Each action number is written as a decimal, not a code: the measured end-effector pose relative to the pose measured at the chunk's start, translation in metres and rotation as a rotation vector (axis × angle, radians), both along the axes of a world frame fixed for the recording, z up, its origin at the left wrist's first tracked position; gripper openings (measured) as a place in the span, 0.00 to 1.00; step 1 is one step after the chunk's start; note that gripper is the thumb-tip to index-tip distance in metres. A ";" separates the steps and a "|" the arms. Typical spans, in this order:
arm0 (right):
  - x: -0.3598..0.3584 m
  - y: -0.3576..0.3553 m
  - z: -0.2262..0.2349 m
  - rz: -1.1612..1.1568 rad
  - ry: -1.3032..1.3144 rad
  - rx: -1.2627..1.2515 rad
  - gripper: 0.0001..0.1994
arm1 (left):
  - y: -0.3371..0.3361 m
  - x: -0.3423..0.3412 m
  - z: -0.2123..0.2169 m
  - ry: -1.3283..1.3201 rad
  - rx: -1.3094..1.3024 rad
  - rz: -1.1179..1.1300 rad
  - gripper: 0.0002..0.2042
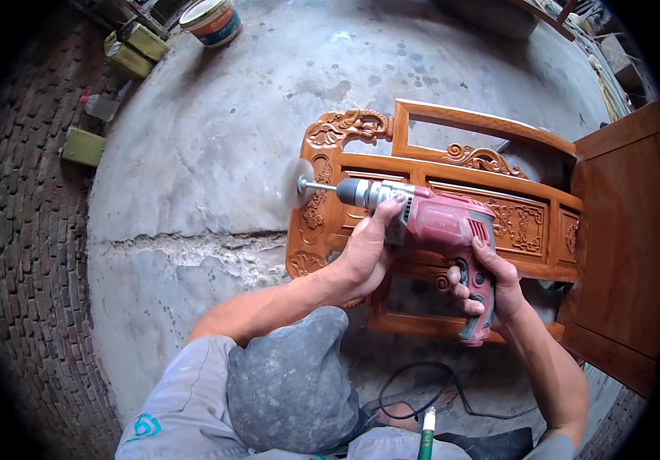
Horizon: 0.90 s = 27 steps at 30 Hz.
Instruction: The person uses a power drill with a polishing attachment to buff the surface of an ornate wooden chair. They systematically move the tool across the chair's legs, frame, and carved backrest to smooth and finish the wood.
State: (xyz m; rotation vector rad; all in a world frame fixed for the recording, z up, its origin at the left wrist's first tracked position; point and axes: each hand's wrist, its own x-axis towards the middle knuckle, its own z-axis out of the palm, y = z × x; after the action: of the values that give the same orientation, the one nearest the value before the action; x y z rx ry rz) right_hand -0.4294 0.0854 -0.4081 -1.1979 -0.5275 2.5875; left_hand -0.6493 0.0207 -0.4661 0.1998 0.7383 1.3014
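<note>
Both my hands hold a red and grey power drill [441,218] in front of me, its nose pointing left. My left hand [368,249] is wrapped round the front of the body from below. Around the pistol grip closes my right hand [498,284], with fingers near the trigger. A round disc [296,184] on a metal shaft sits in the chuck, blurred as if spinning. It overlaps the left edge of a carved, orange-brown wooden panel [380,162]; whether it touches the wood I cannot tell. Scrolls and raised carvings decorate the panel's frame.
A broad brown wooden board [623,245] adjoins the panel's right end. A black cord [414,364] loops below the drill. A bucket [211,21] and yellow-green tins [129,55] stand at the far left by a brick wall [31,207]. The concrete floor [192,146] is cracked.
</note>
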 end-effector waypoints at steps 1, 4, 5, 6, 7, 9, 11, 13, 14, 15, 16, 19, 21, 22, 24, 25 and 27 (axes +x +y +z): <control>-0.003 0.000 -0.001 -0.026 0.008 -0.017 0.21 | -0.001 0.000 0.000 0.008 -0.003 0.008 0.24; -0.005 0.000 0.007 0.032 -0.012 -0.009 0.21 | -0.007 -0.001 0.006 0.008 -0.001 0.036 0.24; -0.001 0.000 0.009 0.063 -0.028 0.000 0.21 | -0.014 0.002 0.008 -0.019 -0.020 0.021 0.24; 0.005 0.000 0.006 0.109 0.004 -0.056 0.21 | -0.021 0.004 0.011 -0.046 -0.038 0.008 0.24; 0.008 -0.004 0.011 0.107 -0.039 -0.046 0.22 | -0.028 0.006 0.013 -0.073 -0.055 -0.005 0.25; 0.017 -0.006 0.011 0.139 -0.019 -0.105 0.23 | -0.038 0.010 0.014 -0.083 -0.114 -0.027 0.25; 0.022 -0.003 0.014 0.158 -0.047 -0.115 0.24 | -0.046 0.014 0.013 -0.105 -0.164 -0.057 0.26; 0.026 0.002 0.015 0.195 -0.063 -0.126 0.24 | -0.048 0.019 0.014 -0.072 -0.162 -0.027 0.26; 0.025 0.003 0.016 0.198 -0.051 -0.108 0.24 | -0.047 0.021 0.013 -0.061 -0.154 -0.014 0.25; 0.023 0.004 0.016 0.202 -0.038 -0.090 0.24 | -0.046 0.022 0.013 -0.051 -0.145 0.001 0.25; 0.021 0.004 0.016 0.207 -0.026 -0.072 0.25 | -0.040 0.020 0.011 -0.081 -0.139 0.010 0.25; 0.011 0.001 0.021 0.077 -0.083 -0.084 0.23 | -0.020 0.015 0.014 -0.029 -0.016 0.044 0.25; 0.007 0.002 0.032 0.095 -0.084 -0.095 0.23 | -0.021 0.021 0.015 -0.009 -0.086 0.101 0.26; 0.008 -0.002 0.036 0.110 -0.088 -0.096 0.23 | -0.027 0.023 0.016 -0.008 -0.105 0.105 0.27; 0.012 -0.010 0.045 0.137 -0.127 -0.099 0.23 | -0.037 0.027 0.023 -0.027 -0.098 0.092 0.28; 0.016 -0.017 0.046 0.126 -0.117 -0.111 0.23 | -0.041 0.032 0.022 -0.007 -0.120 0.088 0.27; 0.026 -0.026 0.046 0.094 -0.115 -0.119 0.23 | -0.045 0.040 0.021 0.039 -0.163 0.079 0.27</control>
State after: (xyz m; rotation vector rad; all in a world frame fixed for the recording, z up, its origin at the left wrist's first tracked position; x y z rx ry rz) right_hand -0.4034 0.0592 -0.3616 -1.3987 -0.4692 2.6742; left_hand -0.6096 -0.0239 -0.4449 0.0653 0.8887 1.3076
